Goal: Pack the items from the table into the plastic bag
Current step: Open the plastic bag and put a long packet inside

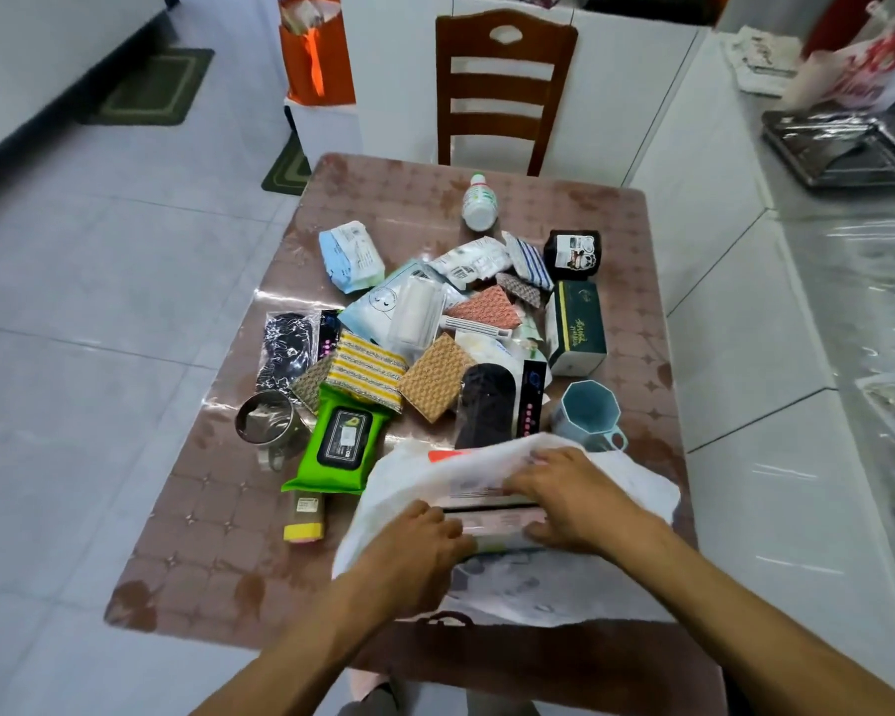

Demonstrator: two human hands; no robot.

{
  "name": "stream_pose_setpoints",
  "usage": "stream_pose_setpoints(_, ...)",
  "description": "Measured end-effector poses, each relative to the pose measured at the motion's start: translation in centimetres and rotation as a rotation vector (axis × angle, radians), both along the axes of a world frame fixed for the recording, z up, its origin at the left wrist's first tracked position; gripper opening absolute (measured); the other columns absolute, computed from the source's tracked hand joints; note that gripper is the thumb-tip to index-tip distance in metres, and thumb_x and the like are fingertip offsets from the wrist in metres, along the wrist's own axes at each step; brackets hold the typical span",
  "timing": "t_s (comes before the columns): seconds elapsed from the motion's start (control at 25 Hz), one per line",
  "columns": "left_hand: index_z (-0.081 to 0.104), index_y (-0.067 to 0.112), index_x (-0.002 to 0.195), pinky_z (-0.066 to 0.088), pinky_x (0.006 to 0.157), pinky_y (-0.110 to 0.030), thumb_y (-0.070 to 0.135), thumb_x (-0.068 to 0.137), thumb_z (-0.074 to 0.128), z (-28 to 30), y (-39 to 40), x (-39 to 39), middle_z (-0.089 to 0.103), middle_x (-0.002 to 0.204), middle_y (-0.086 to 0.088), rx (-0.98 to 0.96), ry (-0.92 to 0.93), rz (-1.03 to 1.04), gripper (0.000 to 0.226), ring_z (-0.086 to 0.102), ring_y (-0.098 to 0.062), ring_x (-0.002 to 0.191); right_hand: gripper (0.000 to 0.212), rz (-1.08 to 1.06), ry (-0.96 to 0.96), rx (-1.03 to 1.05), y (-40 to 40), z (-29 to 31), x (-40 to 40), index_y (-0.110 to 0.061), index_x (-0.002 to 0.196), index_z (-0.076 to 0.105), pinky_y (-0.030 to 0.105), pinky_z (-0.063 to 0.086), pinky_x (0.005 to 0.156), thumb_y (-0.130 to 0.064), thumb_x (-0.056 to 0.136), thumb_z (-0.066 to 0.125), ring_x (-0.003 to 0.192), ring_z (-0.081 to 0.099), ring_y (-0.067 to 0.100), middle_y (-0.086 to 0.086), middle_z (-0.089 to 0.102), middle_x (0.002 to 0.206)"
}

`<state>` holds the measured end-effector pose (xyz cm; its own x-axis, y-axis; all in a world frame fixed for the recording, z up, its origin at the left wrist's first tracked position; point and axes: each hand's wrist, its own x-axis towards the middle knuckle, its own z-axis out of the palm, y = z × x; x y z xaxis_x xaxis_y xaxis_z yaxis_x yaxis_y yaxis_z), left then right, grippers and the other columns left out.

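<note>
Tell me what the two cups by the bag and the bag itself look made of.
Left cup: looks like polished metal, probably steel; its wall is shiny and mirror-like. Teal mug: likely matte plastic, though glazed ceramic is possible; flat colour, faceted sides, little gloss. Bag: thin, whitish, semi-translucent plastic film; it crumples softly, and print shows through under both hands.

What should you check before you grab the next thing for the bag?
1. Plastic bag mouth open: ok, both hands are at its opening.
2. Left hand free to reach: not ok, it is busy at the bag.
3. Right hand free: not ok, its fingers press a flat pack there.
4. Next item near: ok, green wipes pack lies just left of the bag.
5. Blue cup upright: ok.
6. Room left inside the bag: cannot tell.
</note>
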<state>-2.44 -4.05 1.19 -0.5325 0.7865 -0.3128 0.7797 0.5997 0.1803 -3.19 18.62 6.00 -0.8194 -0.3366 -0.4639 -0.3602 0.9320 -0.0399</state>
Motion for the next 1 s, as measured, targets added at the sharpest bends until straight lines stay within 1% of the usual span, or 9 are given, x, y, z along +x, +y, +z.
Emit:
stream_pose_setpoints(0.08, 0.052, 0.021, 0.127, 0.024, 0.11, -0.037, 0.022, 0.091, 0.046, -0.8, -0.5, -1.0, 0.064, 0.123, -0.005, -0.27, 0.15, 0.145, 0.036, 0.053, -0.028, 0.117, 0.072, -0.04, 0.044, 0.311, 0.5, -1.7, -0.7, -0.019, 0.154, 0.02, 0.06, 0.006, 0.117, -0.025, 0.091, 0.055, 0.15, -0.002, 0.04, 0.013, 0.013, 0.163)
stream_pose_setpoints(0.16, 0.043, 0.023, 0.136, 0.002, 0.114, -0.022, 0.025, 0.096, 0.035, -1.0, -2.1, -2.4, 0.064, 0.125, 0.006, -0.408, 0.383, 0.238, 0.041, 0.052, -0.014, 0.121, 0.069, -0.196, 0.128, 0.391, 1.9, -1.7, -1.5, -0.01, 0.154, 0.013, 0.058, 0.002, 0.117, -0.019, 0.095, 0.047, 0.147, -0.017, 0.041, 0.015, 0.002, 0.164)
stream_pose_setpoints(0.28, 0.043, 0.009, 0.134, 0.031, 0.105, -0.037, 0.014, 0.089, 0.053, 1.6, -3.0, -3.8, 0.066, 0.121, -0.009, -0.387, 0.243, 0.242, 0.046, 0.059, -0.029, 0.115, 0.067, -0.217, 0.146, 0.378, 1.9, -0.9, -1.5, -0.011, 0.154, 0.01, 0.058, 0.003, 0.117, -0.021, 0.096, 0.043, 0.147, -0.018, 0.044, 0.016, 0.003, 0.163)
stream_pose_setpoints(0.4, 0.066, 0.024, 0.087, 0.047, 0.062, -0.028, 0.018, 0.066, 0.079, 6.2, -4.1, -4.7, 0.072, 0.072, -0.002, 0.075, 0.188, 0.277, 0.026, 0.069, -0.019, 0.065, 0.078, -0.234, 0.103, 0.433, 1.2, -0.3, -0.6, -0.018, 0.156, 0.0, 0.067, 0.008, 0.113, -0.03, 0.094, 0.046, 0.145, -0.019, 0.046, 0.017, -0.003, 0.164)
stream_pose_setpoints(0.48, 0.063, 0.028, 0.081, 0.042, 0.05, -0.027, 0.026, 0.073, 0.076, 7.9, -5.9, -4.5, 0.067, 0.059, 0.002, 0.41, 0.013, 0.454, 0.015, 0.061, -0.014, 0.053, 0.085, -0.274, 0.042, 0.455, 1.7, 0.1, -0.4, -0.02, 0.156, 0.001, 0.069, 0.013, 0.111, -0.038, 0.091, 0.054, 0.146, -0.013, 0.047, 0.016, 0.001, 0.163)
stream_pose_setpoints(0.52, 0.063, 0.029, 0.086, 0.042, 0.049, -0.029, 0.027, 0.079, 0.069, 8.4, -6.4, -4.0, 0.068, 0.063, 0.003, 0.432, -0.053, 0.503, 0.01, 0.063, -0.016, 0.058, 0.085, -0.28, 0.006, 0.448, 1.8, 0.5, -0.4, -0.021, 0.155, 0.007, 0.067, 0.017, 0.111, -0.04, 0.089, 0.058, 0.147, -0.005, 0.047, 0.015, 0.008, 0.162)
stream_pose_setpoints(0.68, 0.067, 0.03, 0.102, 0.037, 0.061, -0.029, 0.015, 0.08, 0.051, 5.1, -5.9, -3.4, 0.074, 0.095, -0.004, 0.06, -0.089, 0.341, 0.031, 0.066, -0.029, 0.089, 0.054, -0.024, 0.059, -0.029, 0.0, 0.0, -1.0, -0.025, 0.139, 0.044, 0.046, 0.036, 0.105, -0.033, 0.087, 0.06, 0.13, 0.042, 0.03, 0.004, 0.05, 0.142)
stream_pose_setpoints(0.8, 0.07, 0.025, 0.089, 0.035, 0.058, -0.03, 0.013, 0.074, 0.047, 3.0, -5.9, -3.4, 0.073, 0.09, -0.006, 0.112, -0.182, 0.424, 0.03, 0.064, -0.032, 0.085, 0.049, -0.023, -0.16, -0.328, -4.6, -1.8, -1.4, -0.034, 0.133, 0.05, 0.041, 0.047, 0.095, -0.037, 0.085, 0.062, 0.117, 0.055, 0.024, -0.002, 0.061, 0.132)
stream_pose_setpoints(1.0, 0.069, 0.023, 0.077, 0.034, 0.053, -0.028, 0.01, 0.068, 0.047, 1.8, -8.2, -2.4, 0.071, 0.073, -0.006, 0.196, -0.149, 0.48, 0.028, 0.061, -0.03, 0.069, 0.05, 0.035, -0.081, -0.022, -9.2, -7.5, 0.5, -0.015, 0.14, 0.04, 0.046, 0.039, 0.101, -0.018, 0.092, 0.053, 0.124, 0.051, 0.037, 0.015, 0.051, 0.142)
